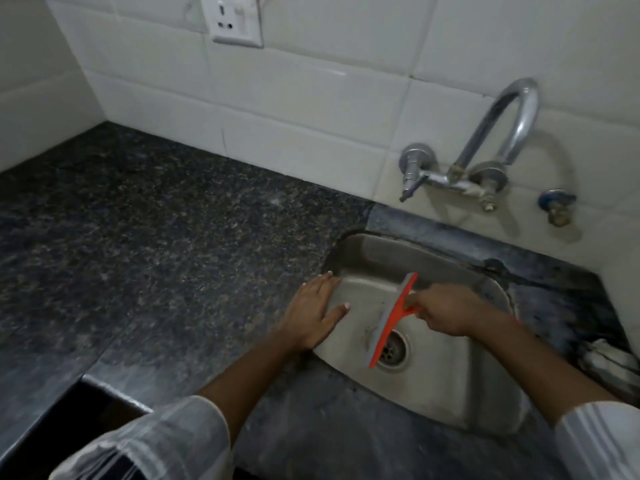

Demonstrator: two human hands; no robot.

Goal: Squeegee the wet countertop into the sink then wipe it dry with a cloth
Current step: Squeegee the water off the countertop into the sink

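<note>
An orange squeegee [391,320] with a grey rubber blade hangs over the steel sink [446,386], its blade running from the upper right down to the drain [393,351]. My right hand [446,311] grips its handle above the basin. My left hand [315,313] lies flat with straight fingers on the sink's left rim, the thumb reaching out over the basin. The dark speckled granite countertop [156,244] stretches left of the sink. A white cloth [609,356] lies bunched on the counter at the right edge.
A chrome wall tap [491,147] with a high curved spout stands behind the sink, with a small blue valve [556,206] to its right. A white socket [235,22] sits on the tiled wall. The counter's front edge drops away at the lower left.
</note>
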